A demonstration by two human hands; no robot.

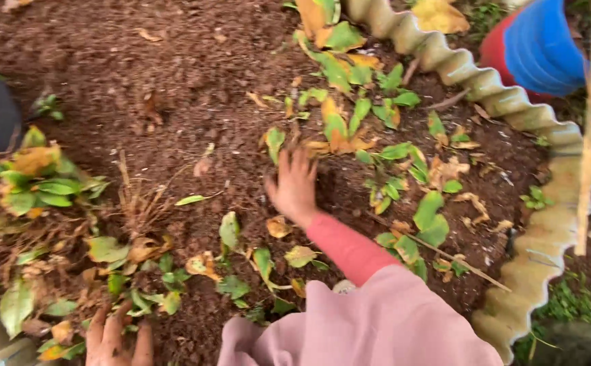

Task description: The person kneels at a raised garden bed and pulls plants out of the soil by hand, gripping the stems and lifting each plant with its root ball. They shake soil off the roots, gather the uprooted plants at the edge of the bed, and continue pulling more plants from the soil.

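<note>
The right hand [294,186], in a pink sleeve, lies flat with fingers spread on dark brown soil [173,74] among green and yellow leaves [349,102]. The left hand [115,337], near left, rests on a leaf pile [44,183]. A wavy edging sheet [512,102] borders the bed on the right, a blue pot [546,44] beyond it.

Right hand [294,186] laid flat on brown soil bed [173,74], mid-frame. Left hand [119,335] placed at lower left, among green and yellow fallen leaves [132,271]. Wavy corrugated sheet edging [533,115] set along bed's right side. Blue plastic container [543,44] located beyond edging, upper right. Thin wooden stick [590,129] stood just right of edging.
</note>
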